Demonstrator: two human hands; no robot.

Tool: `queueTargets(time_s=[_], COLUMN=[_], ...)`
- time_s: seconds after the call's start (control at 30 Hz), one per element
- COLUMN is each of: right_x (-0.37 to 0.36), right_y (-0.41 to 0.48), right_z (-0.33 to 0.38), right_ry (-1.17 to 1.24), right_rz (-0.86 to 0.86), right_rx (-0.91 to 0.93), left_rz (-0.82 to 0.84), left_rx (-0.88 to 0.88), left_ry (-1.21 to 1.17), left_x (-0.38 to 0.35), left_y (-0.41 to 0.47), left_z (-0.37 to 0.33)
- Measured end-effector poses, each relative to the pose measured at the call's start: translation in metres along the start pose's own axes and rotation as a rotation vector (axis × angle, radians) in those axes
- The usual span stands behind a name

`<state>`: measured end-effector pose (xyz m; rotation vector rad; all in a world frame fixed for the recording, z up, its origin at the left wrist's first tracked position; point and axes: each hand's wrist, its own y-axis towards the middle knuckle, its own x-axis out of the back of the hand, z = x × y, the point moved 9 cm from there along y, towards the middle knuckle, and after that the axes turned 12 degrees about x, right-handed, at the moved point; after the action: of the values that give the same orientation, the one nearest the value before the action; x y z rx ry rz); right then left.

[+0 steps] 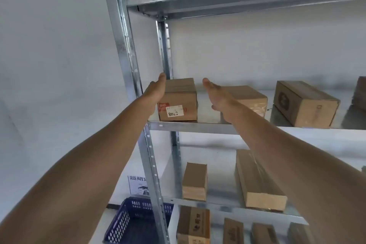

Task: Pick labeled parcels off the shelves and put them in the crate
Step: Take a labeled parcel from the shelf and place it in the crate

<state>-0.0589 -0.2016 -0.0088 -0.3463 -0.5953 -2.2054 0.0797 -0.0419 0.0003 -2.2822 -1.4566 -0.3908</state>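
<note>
Fingers of both hands are stretched out flat and open, holding nothing. The left hand [156,90] lies along the left side of the labeled box [178,99], seemingly touching its upper edge, while the right hand [214,93] stands apart from the box's right side with bare shelf [208,126] showing between them. That box sits between the two palms, at the front left corner of the shelf, its white sticker facing outward.

To do the grasp well, I judge the right palm should close in until both palms press the sides evenly, fingers reaching toward the back edge. Lift straight out, clear of the upright post [126,49] beside the left fingers and the neighbouring box [251,97] just behind the right fingers. The blue crate [126,222] waits far below the left forearm, on the floor.
</note>
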Motion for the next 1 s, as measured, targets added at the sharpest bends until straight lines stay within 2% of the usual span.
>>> queueTargets(time_s=[0.17, 0.4, 0.53, 0.73, 0.87, 1.0], right_x=[-0.018, -0.045, -0.037, -0.014, -0.014, -0.014], right_y=[0.035, 0.066, 0.076, 0.079, 0.067, 0.063], right_z=[-0.019, -0.034, -0.025, -0.020, -0.014, -0.026], right_ry=[0.114, 0.058, 0.065, 0.182, 0.217, 0.220], right_rz=[0.001, 0.001, -0.059, -0.168, -0.173, -0.152], right_rx=[-0.133, -0.192, -0.146, -0.076, -0.080, -0.111], left_rz=[0.096, 0.166, 0.215, 0.296, 0.320, 0.294], left_rx=[0.041, 0.133, 0.043, -0.110, -0.129, -0.110], left_ry=[-0.126, -0.227, -0.259, -0.451, -0.529, -0.484], left_x=[-0.003, -0.007, -0.010, -0.009, -0.011, -0.011], left_y=[0.044, 0.077, 0.082, 0.082, 0.084, 0.086], left_z=[-0.001, 0.012, 0.003, -0.018, -0.020, -0.008])
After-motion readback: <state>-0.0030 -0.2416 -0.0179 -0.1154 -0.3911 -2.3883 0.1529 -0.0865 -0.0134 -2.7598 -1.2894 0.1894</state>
